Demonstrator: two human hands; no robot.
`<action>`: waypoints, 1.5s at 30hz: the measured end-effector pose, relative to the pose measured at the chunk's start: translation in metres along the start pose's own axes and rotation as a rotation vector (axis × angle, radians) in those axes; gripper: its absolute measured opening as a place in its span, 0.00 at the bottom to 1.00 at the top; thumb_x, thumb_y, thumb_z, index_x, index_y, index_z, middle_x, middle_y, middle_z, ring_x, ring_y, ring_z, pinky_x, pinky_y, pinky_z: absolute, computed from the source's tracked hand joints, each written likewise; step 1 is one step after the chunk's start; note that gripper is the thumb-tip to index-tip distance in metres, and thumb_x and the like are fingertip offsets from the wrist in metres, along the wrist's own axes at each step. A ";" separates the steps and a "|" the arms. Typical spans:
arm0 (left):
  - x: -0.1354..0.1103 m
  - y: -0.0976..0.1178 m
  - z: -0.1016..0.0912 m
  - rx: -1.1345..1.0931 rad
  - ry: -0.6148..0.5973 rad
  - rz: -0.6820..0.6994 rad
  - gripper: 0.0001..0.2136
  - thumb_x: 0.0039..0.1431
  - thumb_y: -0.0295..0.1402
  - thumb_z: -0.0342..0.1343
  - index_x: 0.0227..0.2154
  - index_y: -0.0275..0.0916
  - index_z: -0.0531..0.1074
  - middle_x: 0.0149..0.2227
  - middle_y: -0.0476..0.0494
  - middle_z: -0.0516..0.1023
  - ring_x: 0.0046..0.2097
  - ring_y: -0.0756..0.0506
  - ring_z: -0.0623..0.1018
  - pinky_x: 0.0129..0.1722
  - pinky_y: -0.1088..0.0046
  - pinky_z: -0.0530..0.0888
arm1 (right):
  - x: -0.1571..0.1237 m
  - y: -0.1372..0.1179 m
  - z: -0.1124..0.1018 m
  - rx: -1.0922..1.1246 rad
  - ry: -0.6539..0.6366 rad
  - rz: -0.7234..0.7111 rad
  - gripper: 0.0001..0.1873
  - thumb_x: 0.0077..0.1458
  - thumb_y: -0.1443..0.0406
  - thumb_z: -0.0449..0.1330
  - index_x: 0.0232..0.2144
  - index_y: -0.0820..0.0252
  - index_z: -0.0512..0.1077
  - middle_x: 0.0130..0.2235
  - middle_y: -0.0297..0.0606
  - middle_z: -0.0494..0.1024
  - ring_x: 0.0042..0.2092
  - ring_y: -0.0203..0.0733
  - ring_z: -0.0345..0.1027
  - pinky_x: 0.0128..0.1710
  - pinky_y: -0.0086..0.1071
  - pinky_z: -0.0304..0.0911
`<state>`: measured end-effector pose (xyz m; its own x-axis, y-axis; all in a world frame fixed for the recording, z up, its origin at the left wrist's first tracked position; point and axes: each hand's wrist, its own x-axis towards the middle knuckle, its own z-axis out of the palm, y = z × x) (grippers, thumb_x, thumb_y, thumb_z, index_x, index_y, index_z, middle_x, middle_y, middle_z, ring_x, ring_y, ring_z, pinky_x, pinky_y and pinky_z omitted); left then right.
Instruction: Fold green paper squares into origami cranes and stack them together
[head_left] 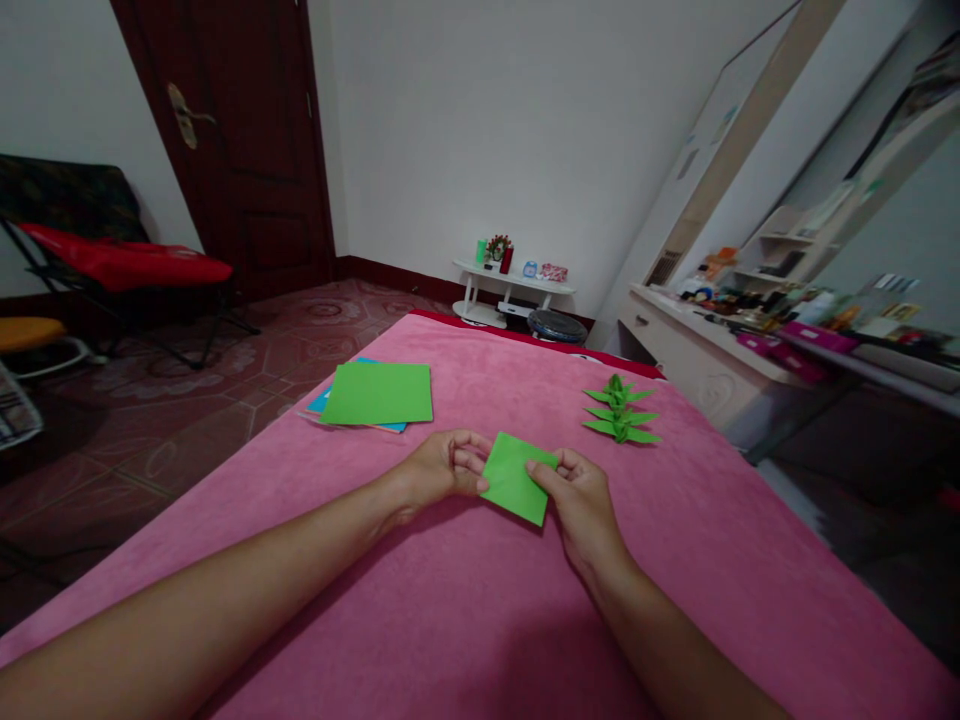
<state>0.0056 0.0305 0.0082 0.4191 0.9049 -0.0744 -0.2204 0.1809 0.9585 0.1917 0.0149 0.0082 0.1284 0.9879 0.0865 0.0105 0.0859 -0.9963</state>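
Observation:
A small square of green paper [516, 482], perhaps folded, is held just above the pink cloth. My right hand [589, 500] pinches it at the right edge, thumb flat on top and fingers underneath. At its left edge my left hand [450, 465] has curled fingers, with the thumb at the lower left corner. To the right lie folded green paper shapes [619, 412] with pointed tips, set in a row. A stack of paper sheets [379, 392] lies to the left, green on top, with blue and other colours showing beneath.
The pink cloth [450, 620] covers the surface before me. Beyond its far edge stands a low white shelf [514, 277] with small items. On the right is a cluttered dresser [697, 340]; on the left, a red folding chair [127, 262] near a dark door [232, 130].

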 end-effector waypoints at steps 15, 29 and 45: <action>-0.002 -0.018 -0.002 0.744 -0.037 0.239 0.07 0.41 0.23 0.55 0.23 0.36 0.77 0.20 0.48 0.71 0.21 0.51 0.68 0.20 0.78 0.61 | -0.001 0.008 -0.017 -0.397 -0.367 0.060 0.09 0.38 0.70 0.59 0.27 0.58 0.65 0.18 0.25 0.68 0.17 0.32 0.58 0.17 0.24 0.51; -0.017 0.013 -0.006 1.328 -0.498 0.640 0.07 0.54 0.25 0.52 0.32 0.39 0.74 0.34 0.42 0.75 0.40 0.45 0.72 0.41 0.71 0.65 | -0.034 -0.003 -0.031 -0.768 -0.546 -0.541 0.19 0.41 0.62 0.68 0.39 0.56 0.73 0.41 0.40 0.74 0.44 0.46 0.66 0.44 0.39 0.60; -0.017 -0.004 -0.016 1.162 -0.372 0.652 0.07 0.58 0.30 0.52 0.33 0.39 0.75 0.33 0.45 0.77 0.37 0.48 0.73 0.40 0.72 0.67 | -0.042 0.002 -0.031 -0.632 -0.508 -0.497 0.07 0.49 0.70 0.59 0.32 0.56 0.75 0.40 0.40 0.74 0.44 0.43 0.67 0.45 0.37 0.62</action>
<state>-0.0151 0.0210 0.0014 0.7739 0.5122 0.3725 0.3106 -0.8196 0.4815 0.2169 -0.0307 0.0023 -0.4799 0.8080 0.3418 0.5017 0.5724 -0.6486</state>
